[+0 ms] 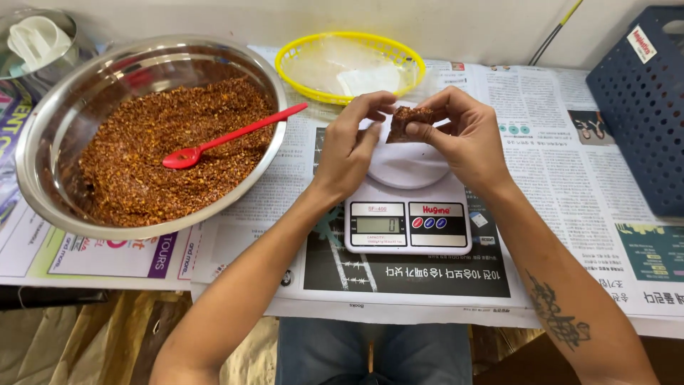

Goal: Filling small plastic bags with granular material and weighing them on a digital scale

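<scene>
Packet [407, 122] of reddish-brown flakes, small and clear-plastic, held in the air over the round white platform of the kitchen scale [407, 203], not touching it. Right hand [463, 135] pinches packet's right side, thumb and forefinger clamped on it; left hand [350, 146] pinches at upper left edge, fingertips closed on the plastic. Packet looks stuffed, lumpy, roughly square, top edge crumpled between the fingers; whether it is sealed cannot be told.

Scale sits on newspaper [556, 142] covering the table, near front edge, display facing the person. Open newspaper to the right of the scale before the dark blue perforated crate [641, 107] at far right edge. Left of scale, just beside left forearm, big steel bowl [43, 171] full of same reddish flake mix, red spoon [228, 137] lying in it, handle propped on the rim and pointing toward the hands. Yellow plastic basket [349, 68] behind the hands, near the wall, clear bags inside. Metal container [35, 43] top left corner, partly cut off. Table front edge runs below scale; person's knees beneath
</scene>
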